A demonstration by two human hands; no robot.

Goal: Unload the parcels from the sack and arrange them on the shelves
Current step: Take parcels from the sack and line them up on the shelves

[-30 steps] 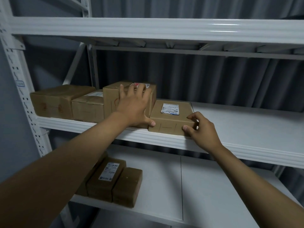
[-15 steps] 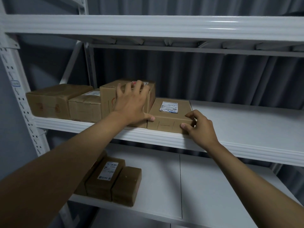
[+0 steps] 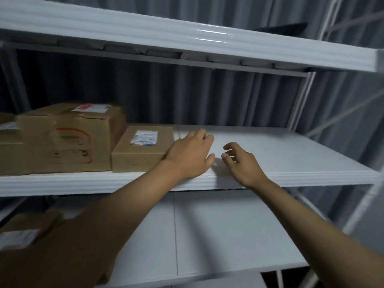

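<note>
A flat brown parcel [image 3: 143, 150] with a white label lies on the middle shelf [image 3: 291, 159], pushed against a taller brown box [image 3: 68, 140] with red print. My left hand [image 3: 190, 155] hovers at the flat parcel's right end with fingers straight, holding nothing. My right hand [image 3: 242, 163] is just right of it above the bare shelf, fingers loosely curled and empty. The sack is out of view.
More brown parcels sit at the far left of the middle shelf [image 3: 6, 129] and on the lower shelf [image 3: 22, 231] at bottom left. An upper shelf beam [image 3: 187, 38] runs overhead. White uprights [image 3: 299, 104] and braces stand at the right, grey curtain behind.
Both hands have let go of the boxes and drawn back to the right. The view has swung right, so the parcels now sit at the left.
</note>
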